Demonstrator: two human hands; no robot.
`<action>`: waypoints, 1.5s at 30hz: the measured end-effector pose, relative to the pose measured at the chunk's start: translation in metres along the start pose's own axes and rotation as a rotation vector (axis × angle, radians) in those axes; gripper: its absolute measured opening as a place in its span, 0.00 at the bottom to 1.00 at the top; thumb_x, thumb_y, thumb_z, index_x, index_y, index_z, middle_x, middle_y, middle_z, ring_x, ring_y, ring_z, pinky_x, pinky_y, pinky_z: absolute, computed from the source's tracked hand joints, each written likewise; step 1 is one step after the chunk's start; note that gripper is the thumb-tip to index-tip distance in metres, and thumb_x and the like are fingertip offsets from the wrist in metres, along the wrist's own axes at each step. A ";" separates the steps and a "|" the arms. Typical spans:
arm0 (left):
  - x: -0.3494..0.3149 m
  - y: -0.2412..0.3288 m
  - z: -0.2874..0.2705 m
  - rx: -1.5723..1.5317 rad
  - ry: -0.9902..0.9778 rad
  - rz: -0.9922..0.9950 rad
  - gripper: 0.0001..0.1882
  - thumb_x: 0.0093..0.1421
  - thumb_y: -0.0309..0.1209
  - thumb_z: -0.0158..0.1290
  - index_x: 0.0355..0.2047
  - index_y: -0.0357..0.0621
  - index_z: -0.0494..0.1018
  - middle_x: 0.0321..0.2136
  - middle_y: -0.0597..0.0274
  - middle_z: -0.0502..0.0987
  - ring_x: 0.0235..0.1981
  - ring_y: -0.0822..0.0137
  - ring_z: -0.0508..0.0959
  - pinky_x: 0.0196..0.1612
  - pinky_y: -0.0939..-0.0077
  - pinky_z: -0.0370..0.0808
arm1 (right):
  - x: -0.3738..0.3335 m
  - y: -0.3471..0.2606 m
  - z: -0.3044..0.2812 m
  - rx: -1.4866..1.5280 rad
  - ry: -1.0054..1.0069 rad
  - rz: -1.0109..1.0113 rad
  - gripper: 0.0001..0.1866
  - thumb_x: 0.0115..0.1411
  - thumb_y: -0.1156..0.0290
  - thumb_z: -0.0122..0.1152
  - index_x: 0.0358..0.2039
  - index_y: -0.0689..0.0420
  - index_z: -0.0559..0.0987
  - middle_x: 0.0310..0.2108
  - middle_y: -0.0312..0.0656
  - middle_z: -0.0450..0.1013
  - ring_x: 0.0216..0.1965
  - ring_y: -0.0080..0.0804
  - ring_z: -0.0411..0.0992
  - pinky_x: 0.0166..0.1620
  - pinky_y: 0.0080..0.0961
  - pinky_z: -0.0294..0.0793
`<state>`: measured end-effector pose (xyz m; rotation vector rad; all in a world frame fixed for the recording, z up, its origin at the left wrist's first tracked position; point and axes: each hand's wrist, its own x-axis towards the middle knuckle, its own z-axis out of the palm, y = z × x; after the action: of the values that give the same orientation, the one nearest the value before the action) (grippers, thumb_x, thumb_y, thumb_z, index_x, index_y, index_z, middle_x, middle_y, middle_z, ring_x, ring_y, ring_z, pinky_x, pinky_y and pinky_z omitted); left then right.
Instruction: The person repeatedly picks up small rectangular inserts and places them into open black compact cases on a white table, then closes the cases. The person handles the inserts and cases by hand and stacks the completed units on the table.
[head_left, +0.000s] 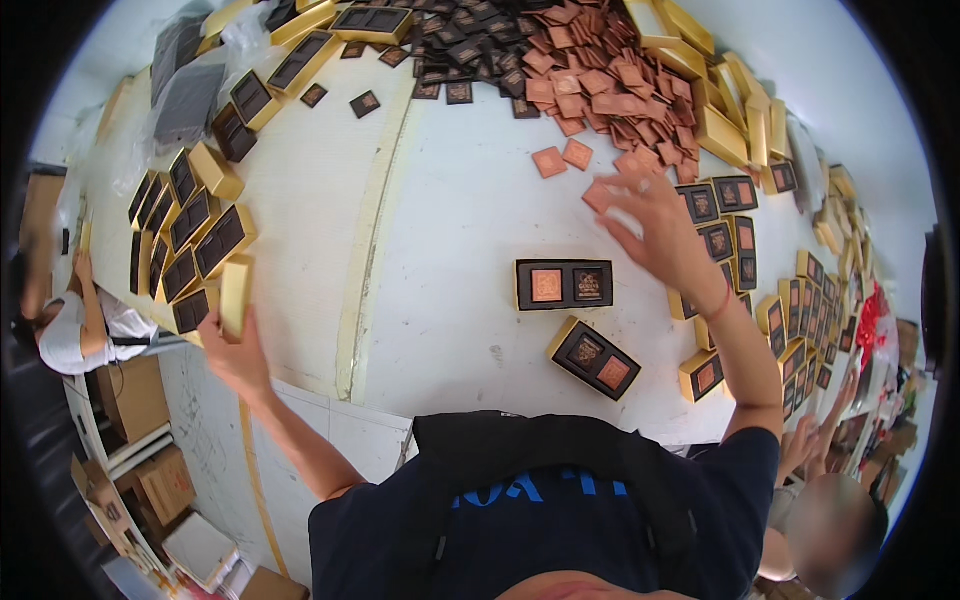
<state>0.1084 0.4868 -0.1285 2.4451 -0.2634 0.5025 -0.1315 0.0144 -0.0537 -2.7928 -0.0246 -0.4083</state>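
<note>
My left hand, at the left table edge, is closed around a small gold box. Close by it stands a cluster of gold boxes with dark two-compartment trays. My right hand reaches over the table with fingers spread. Its fingertips are at a copper-coloured flat square, at the front of a heap of copper squares. Below that hand sits a filled box holding a copper square on its left and a black one on its right. A second filled box lies tilted nearer my body.
Black squares are piled at the far side beside the copper heap. Rows of filled boxes line the right side, with gold boxes stacked behind. One person is at far left, another at lower right. Cardboard cartons stand at left.
</note>
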 end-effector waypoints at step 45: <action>-0.025 0.186 0.126 -0.384 -0.473 0.908 0.26 0.52 0.26 0.65 0.53 0.48 0.76 0.56 0.58 0.72 0.59 0.52 0.70 0.61 0.57 0.67 | 0.190 0.039 0.115 -0.011 -0.004 0.216 0.20 0.54 0.55 0.70 0.34 0.62 0.83 0.35 0.53 0.80 0.35 0.46 0.79 0.39 0.39 0.78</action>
<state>0.0657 0.2649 -0.1322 1.9201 -1.5424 0.1836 0.0848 0.0082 -0.1163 -2.7681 0.2762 -0.3496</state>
